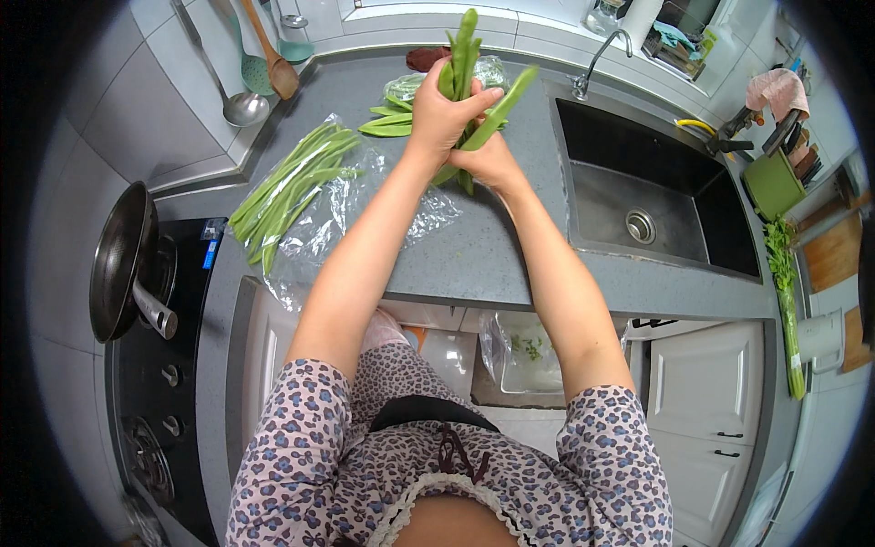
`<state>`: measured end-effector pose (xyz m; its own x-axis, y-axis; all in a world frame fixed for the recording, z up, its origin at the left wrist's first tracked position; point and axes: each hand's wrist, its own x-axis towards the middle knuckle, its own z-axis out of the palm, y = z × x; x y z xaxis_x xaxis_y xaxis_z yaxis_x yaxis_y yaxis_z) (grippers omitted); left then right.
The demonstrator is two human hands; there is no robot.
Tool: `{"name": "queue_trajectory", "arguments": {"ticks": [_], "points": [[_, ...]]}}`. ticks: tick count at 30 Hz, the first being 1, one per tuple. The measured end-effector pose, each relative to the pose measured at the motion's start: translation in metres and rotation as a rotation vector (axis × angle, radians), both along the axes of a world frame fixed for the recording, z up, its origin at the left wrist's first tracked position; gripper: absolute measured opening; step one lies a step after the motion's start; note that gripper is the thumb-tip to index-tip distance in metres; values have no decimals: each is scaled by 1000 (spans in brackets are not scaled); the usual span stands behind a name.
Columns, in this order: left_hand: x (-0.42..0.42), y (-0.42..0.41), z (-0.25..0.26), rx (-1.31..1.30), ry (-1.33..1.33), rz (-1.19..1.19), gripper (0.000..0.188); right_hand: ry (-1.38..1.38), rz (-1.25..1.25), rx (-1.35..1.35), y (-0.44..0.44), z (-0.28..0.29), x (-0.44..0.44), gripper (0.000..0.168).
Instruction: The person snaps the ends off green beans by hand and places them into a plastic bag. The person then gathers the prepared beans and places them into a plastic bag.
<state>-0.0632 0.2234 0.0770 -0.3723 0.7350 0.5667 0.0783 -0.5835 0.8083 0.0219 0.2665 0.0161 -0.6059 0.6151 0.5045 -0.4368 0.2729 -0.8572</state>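
Note:
My left hand [437, 113] is closed around an upright bunch of flat green bean pods [467, 51] above the counter. Just below and to its right, my right hand [491, 161] grips the lower part of the same bunch, and one pod [504, 108] slants out to the right over it. Fingers hide much of the bunch's middle. Behind my left wrist, more flat pods [388, 126] lie on the grey countertop [472, 263]. Left of my forearms, a pile of long slender green beans [301, 188] rests on a clear plastic bag [328, 222].
A black sink [632, 184] with a tap [581, 85] is at right, beside a green knife block [772, 181] and celery [789, 328]. A wok [123, 263] stands on the gas hob [184, 328] at left. Ladles [245, 109] hang above. Below the counter is a lined bin [526, 372].

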Motion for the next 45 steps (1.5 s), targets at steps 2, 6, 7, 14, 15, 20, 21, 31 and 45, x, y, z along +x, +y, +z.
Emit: {"name": "queue_trajectory", "arguments": {"ticks": [2, 6, 7, 14, 15, 20, 21, 31, 45], "points": [[-4, 11, -5, 22, 22, 21, 41, -56, -61, 24, 0, 0, 1, 56], [-7, 7, 19, -133, 24, -252, 40, -226, -45, 198, 6, 3, 6, 38], [-8, 5, 25, -175, 48, -295, 41, -252, -8, 244, 5, 5, 7, 34], [-1, 5, 36, -204, 137, -307, 48, -351, 192, 73, 8, 29, 29, 36], [1, 4, 35, -182, 35, -343, 48, -335, 185, 61, 8, 30, 30, 37], [2, 1, 29, -159, -37, -548, 51, -349, 416, -79, 13, 32, 37, 37], [3, 1, 26, -131, -60, -570, 52, -348, 442, -134, 12, 32, 38, 35], [9, -1, 30, -28, 21, -320, 52, -191, -25, -76, 10, 22, 24, 14], [11, 12, 11, -64, -136, -245, 21, -162, -103, -34, 11, 10, 18, 31]]}}
